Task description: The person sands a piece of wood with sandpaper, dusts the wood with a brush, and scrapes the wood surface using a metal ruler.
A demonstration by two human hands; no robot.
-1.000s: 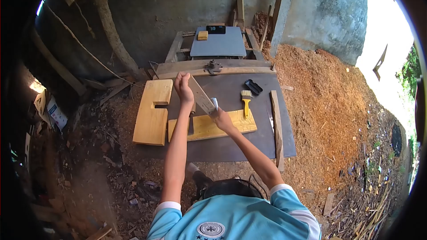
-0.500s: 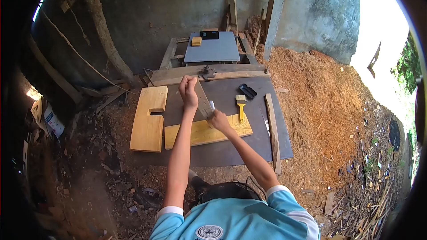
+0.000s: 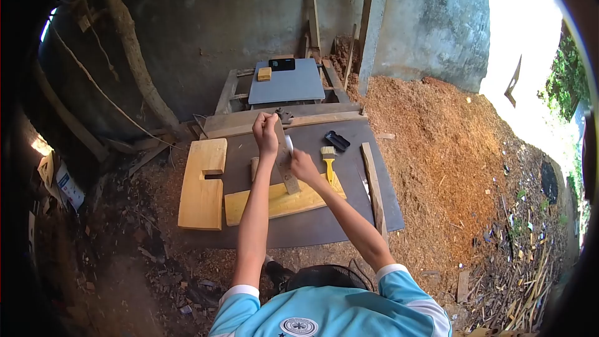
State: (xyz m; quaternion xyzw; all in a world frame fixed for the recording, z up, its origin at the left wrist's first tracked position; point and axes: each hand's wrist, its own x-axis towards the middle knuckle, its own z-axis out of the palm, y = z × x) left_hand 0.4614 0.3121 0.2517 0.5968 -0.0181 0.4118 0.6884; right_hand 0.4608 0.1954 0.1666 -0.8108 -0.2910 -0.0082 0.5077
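Note:
My left hand [image 3: 267, 134] is closed around the upper end of a flat brown wooden strip [image 3: 282, 162], held at a slant. The strip's lower end is over the yellow board [image 3: 249, 207]; contact is hard to judge. My right hand [image 3: 304, 166] is closed on a slim white object [image 3: 289, 143] that sticks up beside the strip's edge; its kind cannot be made out. A yellow-handled paintbrush [image 3: 329, 162] lies to the right, its handle over the board. Behind my left forearm, a short round wooden piece [image 3: 254, 166] partly shows.
A notched wooden block [image 3: 201, 203] lies on the dark tabletop [image 3: 312, 232] at left. At right are a black open case [image 3: 337, 141] and a long wooden strip [image 3: 374, 187]. Beyond stands a grey board [image 3: 290, 84] bearing a phone [image 3: 282, 63] and a small block [image 3: 264, 74]. Sawdust [image 3: 424, 143] covers the ground.
The view has tilted, so the table appears lower and slightly left. More of the held strip's lower end now shows below my right hand, and more of the white object is visible.

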